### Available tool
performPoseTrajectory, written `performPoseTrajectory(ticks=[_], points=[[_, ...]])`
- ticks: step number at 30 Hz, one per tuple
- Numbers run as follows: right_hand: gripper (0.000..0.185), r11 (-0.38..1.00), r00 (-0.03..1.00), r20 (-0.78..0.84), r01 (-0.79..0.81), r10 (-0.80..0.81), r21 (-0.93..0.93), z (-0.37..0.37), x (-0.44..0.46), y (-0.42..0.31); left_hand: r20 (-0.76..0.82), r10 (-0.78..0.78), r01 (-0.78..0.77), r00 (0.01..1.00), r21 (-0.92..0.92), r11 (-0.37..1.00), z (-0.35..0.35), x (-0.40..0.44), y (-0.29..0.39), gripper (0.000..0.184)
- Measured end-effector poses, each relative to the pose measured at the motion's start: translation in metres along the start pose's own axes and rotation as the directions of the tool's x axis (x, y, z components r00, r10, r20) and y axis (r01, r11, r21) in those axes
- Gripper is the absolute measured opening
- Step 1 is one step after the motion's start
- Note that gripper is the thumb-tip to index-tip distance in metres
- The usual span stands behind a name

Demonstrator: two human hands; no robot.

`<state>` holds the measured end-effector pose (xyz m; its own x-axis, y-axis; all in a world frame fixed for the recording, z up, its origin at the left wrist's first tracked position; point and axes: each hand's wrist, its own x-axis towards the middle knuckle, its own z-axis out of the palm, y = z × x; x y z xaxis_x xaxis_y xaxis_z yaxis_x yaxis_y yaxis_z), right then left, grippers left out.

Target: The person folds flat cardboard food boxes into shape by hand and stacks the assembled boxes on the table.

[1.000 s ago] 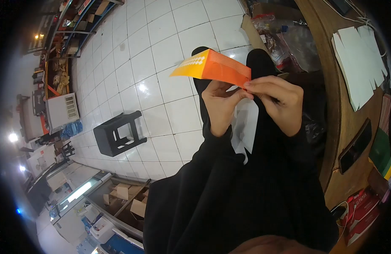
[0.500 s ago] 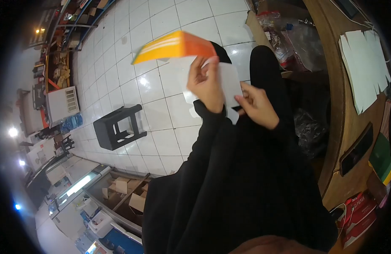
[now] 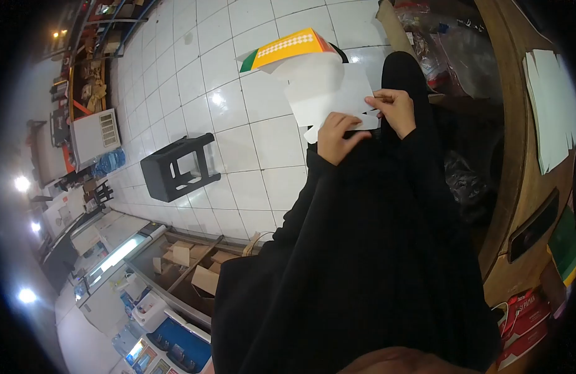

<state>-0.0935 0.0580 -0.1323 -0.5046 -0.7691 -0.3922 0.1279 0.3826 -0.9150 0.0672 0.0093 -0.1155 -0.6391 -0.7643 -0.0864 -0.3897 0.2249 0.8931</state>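
A die-cut cardboard box blank [image 3: 325, 84] lies across my lap, its plain white side up. Its far panel bends upward and shows a yellow, green and orange printed face. My right hand [image 3: 397, 111] pinches the right edge of the blank near a small slotted flap, thumb against fingers. Over the near edge lies my left hand [image 3: 341, 137], fingers slightly bent on the white board and thumb spread away from them. Part of the near flaps is hidden under the left hand.
On the wooden desk [image 3: 518, 206] at right are a stack of white cut sheets [image 3: 553, 112], a phone [image 3: 533, 225] and red boxes [image 3: 525, 324]. A black stool [image 3: 179, 167] stands on the tiled floor at left. Plastic bags [image 3: 450, 56] lie beneath the desk.
The blank has turned and flattened, showing more white. My left hand has moved down from the printed panel to the near edge and opened. My right hand has shifted up along the right edge.
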Motion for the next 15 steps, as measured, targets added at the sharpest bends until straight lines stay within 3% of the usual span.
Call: performPoseTrajectory(ticks=[2,4,6,7,8,9,11,13,15], points=[[0.023,0.999,1.0,0.013,-0.005,0.004,0.039,0.002,-0.002,-0.003,-0.012,0.418,-0.386,0.909,0.36,0.849,0.003,0.007,0.013,0.016],[0.023,0.997,1.0,0.024,-0.008,0.006,0.08,0.001,-0.002,-0.002,-0.003,0.465,-0.427,0.886,0.388,0.817,0.003,0.01,0.004,0.014],[0.023,0.986,0.99,-0.046,0.125,-0.131,-0.113,-0.001,0.002,0.006,0.009,0.505,-0.463,0.863,0.412,0.785,0.005,0.008,-0.004,0.012],[0.023,0.986,0.991,-0.046,0.122,-0.128,-0.112,-0.002,0.004,0.01,-0.139,0.303,-0.268,0.943,0.228,0.936,0.007,0.006,-0.007,0.012],[0.023,0.983,0.988,-0.002,0.152,-0.153,-0.102,-0.003,0.007,0.015,-0.238,0.063,-0.063,0.969,0.008,0.998,0.008,0.006,-0.01,0.013],[0.023,0.979,0.983,0.043,0.181,-0.178,-0.089,-0.003,0.006,0.008,-0.238,0.062,-0.062,0.969,0.009,0.998,0.007,0.009,-0.011,0.013],[0.022,0.965,0.979,0.06,0.205,-0.197,-0.167,-0.004,0.0,-0.005,-0.149,-0.279,0.182,0.949,-0.464,0.867,0.002,0.013,-0.015,0.015],[0.02,0.944,0.974,0.08,0.225,-0.212,-0.242,-0.002,-0.007,-0.02,-0.131,-0.343,0.259,0.93,-0.428,0.866,0.0,0.013,-0.006,0.015],[0.015,0.963,0.969,0.08,0.241,-0.233,-0.119,0.001,-0.01,-0.024,-0.088,-0.401,0.296,0.912,-0.534,0.792,0.0,0.013,-0.008,0.012]])
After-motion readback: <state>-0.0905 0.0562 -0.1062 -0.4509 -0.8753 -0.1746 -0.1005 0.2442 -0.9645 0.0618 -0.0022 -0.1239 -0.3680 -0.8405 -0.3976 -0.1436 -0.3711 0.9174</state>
